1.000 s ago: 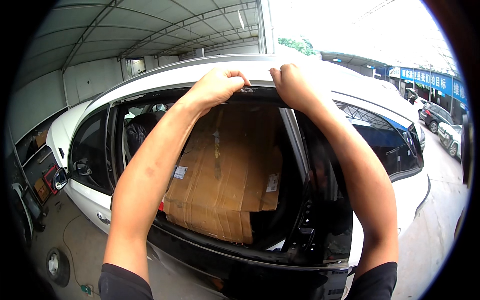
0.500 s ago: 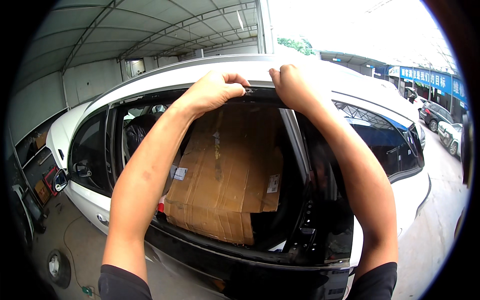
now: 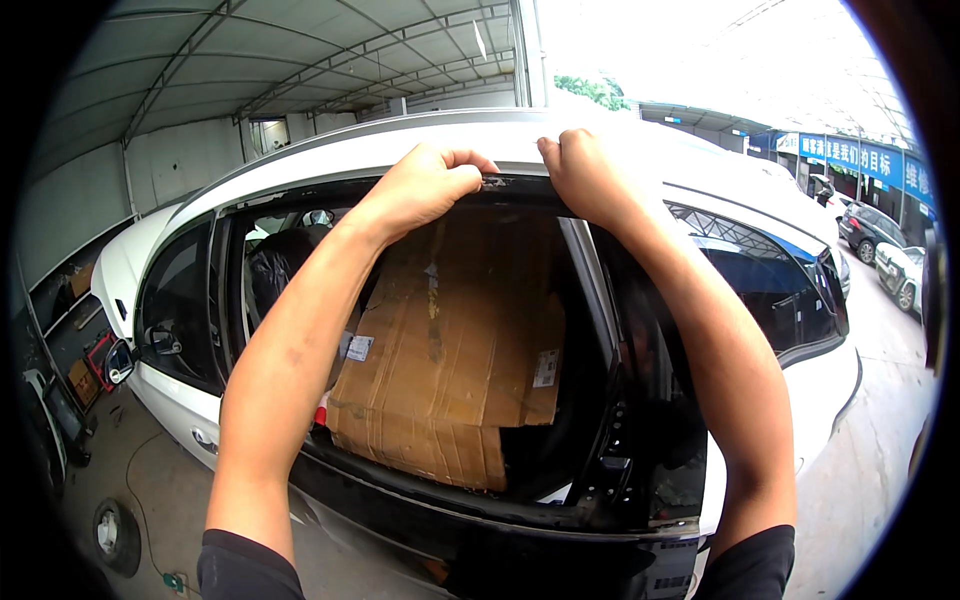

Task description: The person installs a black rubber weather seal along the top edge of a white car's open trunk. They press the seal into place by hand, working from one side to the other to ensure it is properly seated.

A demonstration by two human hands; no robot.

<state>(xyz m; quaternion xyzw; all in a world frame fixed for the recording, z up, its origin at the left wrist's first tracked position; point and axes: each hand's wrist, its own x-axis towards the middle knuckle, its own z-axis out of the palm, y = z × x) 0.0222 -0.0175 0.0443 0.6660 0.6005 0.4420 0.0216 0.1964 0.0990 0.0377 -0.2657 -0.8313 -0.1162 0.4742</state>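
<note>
Both arms reach up to the top of a car door's window opening. My left hand [image 3: 428, 186] is closed, with thumb and forefinger bent together at the black upper door frame [image 3: 518, 190]. What they pinch, if anything, is too small to make out. A short scuffed, light patch shows on the frame just right of these fingertips. My right hand [image 3: 585, 172] is curled into a fist a little farther right, against the frame and the white roof edge [image 3: 400, 138]. Its fingertips are hidden, and so is whatever they grip.
A large brown cardboard sheet [image 3: 460, 330] fills the window opening. The black door panel [image 3: 450, 535] lies below, between my arms. A wheel [image 3: 116, 537] and a cable are on the floor at left. Parked cars [image 3: 872, 232] stand far right.
My left hand has shifted very slightly, its thumb drawing back left and uncovering more of the scuffed patch on the frame. My right hand stays in place.
</note>
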